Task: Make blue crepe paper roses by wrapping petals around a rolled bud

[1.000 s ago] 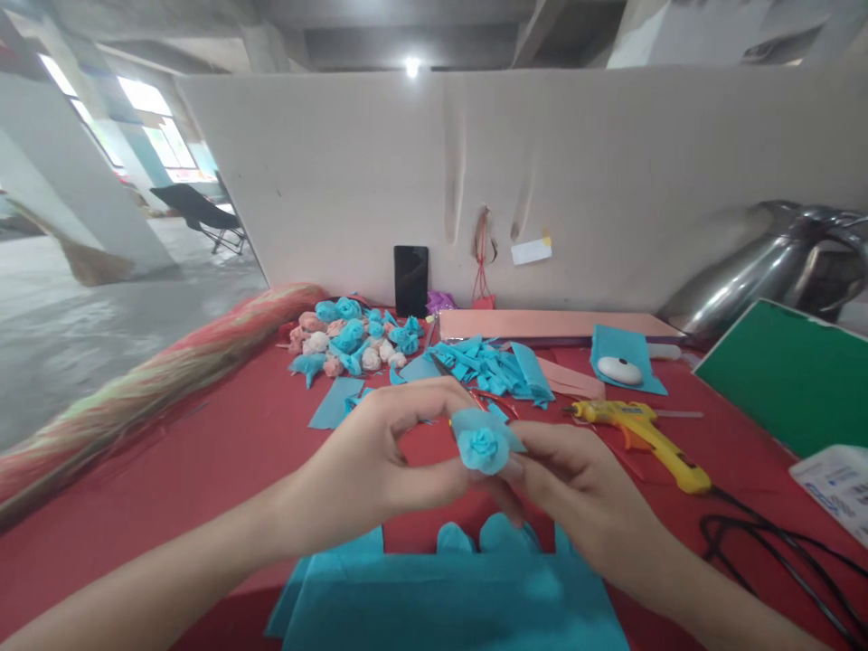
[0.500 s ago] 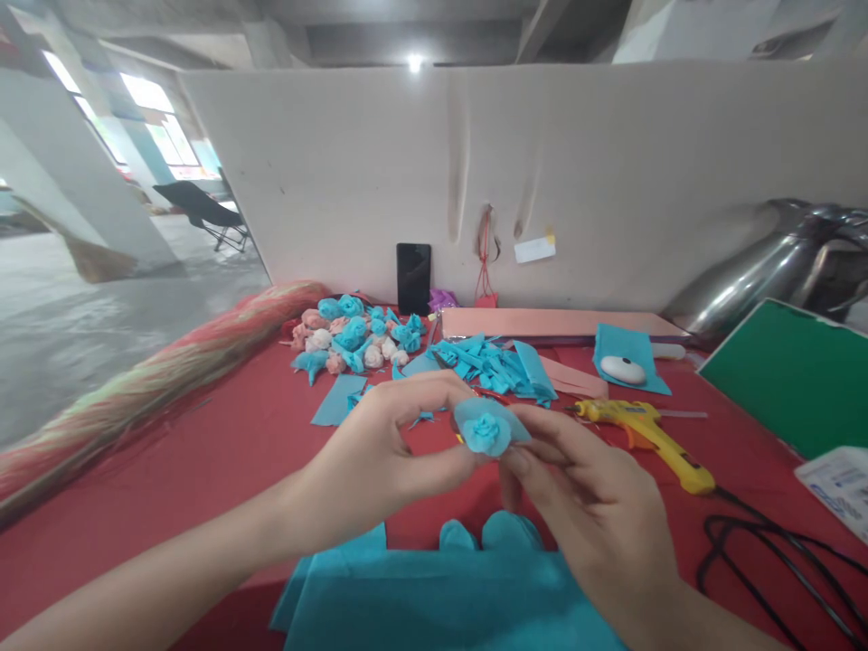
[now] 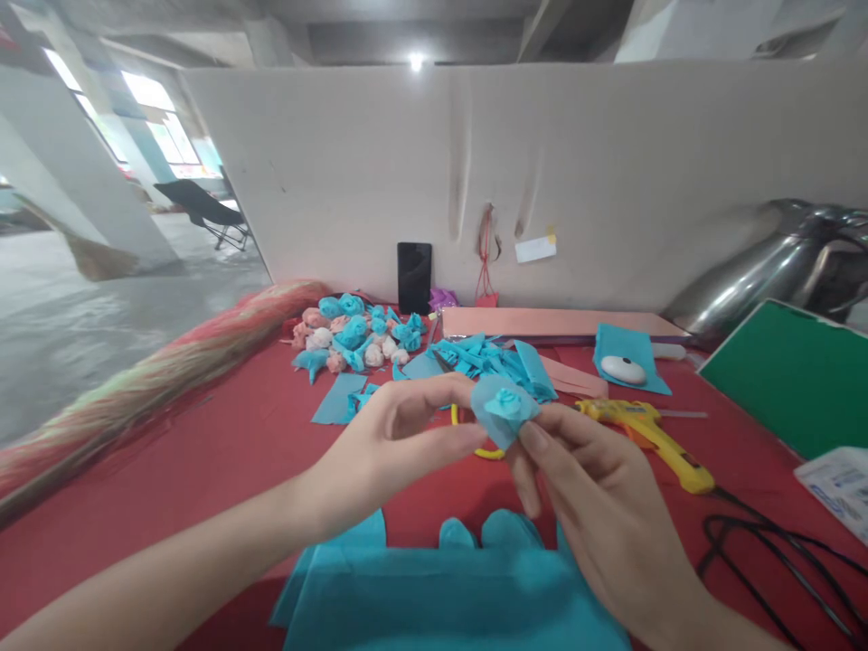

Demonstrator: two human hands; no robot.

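Blue paper flower: raised above the red tabletop, between the two hands, its crinkled centre ringed by a thin, spread petal.
Right hand: thumb and fingers pinched together on the flower's lower right edge.
Left hand: thumb and forefinger parted, their tips at the flower's left side; whether they touch it, I cannot tell.
Blue sheets: layered at the near side, below the hands, with rounded blue pieces just beyond.
Yellow loop: on the table, partly hidden behind the flower.
Blue scraps: heaped beyond the hands.
Small flowers: blue, pink and white, piled left of the scraps.
Glue gun: yellow, lying right of the flower, near the right hand.
Phone: upright against the pale partition.
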